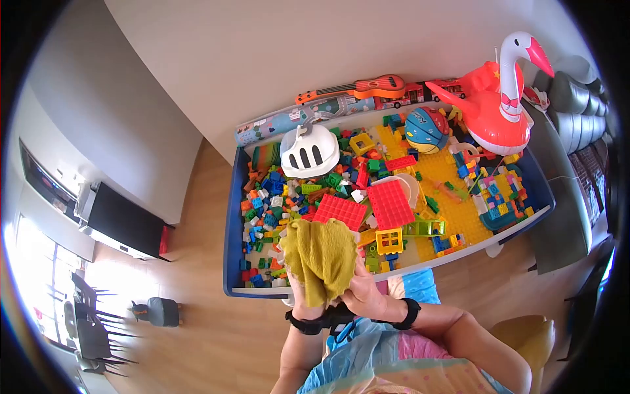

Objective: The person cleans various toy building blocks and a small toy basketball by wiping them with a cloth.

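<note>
Presently, one mustard-coloured cloth point(320, 253) is hanging bunched between the hands, covering part of the near rim of the blue-sided play table point(231, 246) from this view. Its long axis is running roughly up and down the view; the broad, crumpled end is facing the table, and the narrower end is pointing back towards the wearer. The right hand point(365, 294) is gripping the cloth's lower right edge, its fingers bent in close. The left hand point(296, 287) is supporting the other side, but the cloth is hiding its fingers, so I cannot tell how they are set. Two black wristbands point(411, 314) are circling the wrists, one on each.

Beyond the cloth, two red studded plates point(392, 205) are lying among many loose bricks. Farther out, one white toy helmet point(310, 152), one ball point(426, 130), one orange toy guitar point(380, 87) and one inflatable flamingo point(499, 125) are sitting. Lettering is showing on the ball, too small to be read.
</note>
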`<state>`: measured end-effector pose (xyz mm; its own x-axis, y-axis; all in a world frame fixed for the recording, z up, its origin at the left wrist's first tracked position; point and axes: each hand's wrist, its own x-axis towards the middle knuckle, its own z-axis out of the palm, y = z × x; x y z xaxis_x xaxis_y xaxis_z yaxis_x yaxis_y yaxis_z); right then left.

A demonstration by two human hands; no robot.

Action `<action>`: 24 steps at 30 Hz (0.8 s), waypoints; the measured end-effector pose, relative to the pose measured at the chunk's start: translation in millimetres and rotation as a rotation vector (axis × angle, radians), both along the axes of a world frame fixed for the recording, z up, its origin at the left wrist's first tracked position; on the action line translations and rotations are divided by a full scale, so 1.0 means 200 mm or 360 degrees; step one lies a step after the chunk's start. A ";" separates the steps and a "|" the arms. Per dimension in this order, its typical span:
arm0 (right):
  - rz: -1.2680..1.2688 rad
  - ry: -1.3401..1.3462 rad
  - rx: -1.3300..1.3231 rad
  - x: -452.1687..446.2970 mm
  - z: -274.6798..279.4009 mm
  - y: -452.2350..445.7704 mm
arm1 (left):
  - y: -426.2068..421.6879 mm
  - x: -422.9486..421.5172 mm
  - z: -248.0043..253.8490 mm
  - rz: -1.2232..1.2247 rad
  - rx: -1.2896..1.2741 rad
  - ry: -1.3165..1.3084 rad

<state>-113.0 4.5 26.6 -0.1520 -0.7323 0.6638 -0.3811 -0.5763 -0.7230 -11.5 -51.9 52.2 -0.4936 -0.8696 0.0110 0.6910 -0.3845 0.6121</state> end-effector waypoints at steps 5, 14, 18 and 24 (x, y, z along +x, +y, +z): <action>-0.0113 0.0137 -0.0204 -0.07 0.06 -0.04 | 0.06 0.03 -0.08 -0.0165 -0.0106 -0.0148; -0.0267 0.0014 0.0185 -0.17 0.10 -0.12 | 0.11 -0.11 -0.06 -0.0019 0.0153 -0.0322; -0.0272 0.0381 -0.0210 -0.11 0.10 -0.12 | 0.03 -0.05 -0.07 0.0068 -0.0009 -0.0217; -0.0133 0.0292 -0.0239 -0.10 0.09 -0.10 | 0.04 0.01 -0.12 0.0040 -0.0097 -0.0230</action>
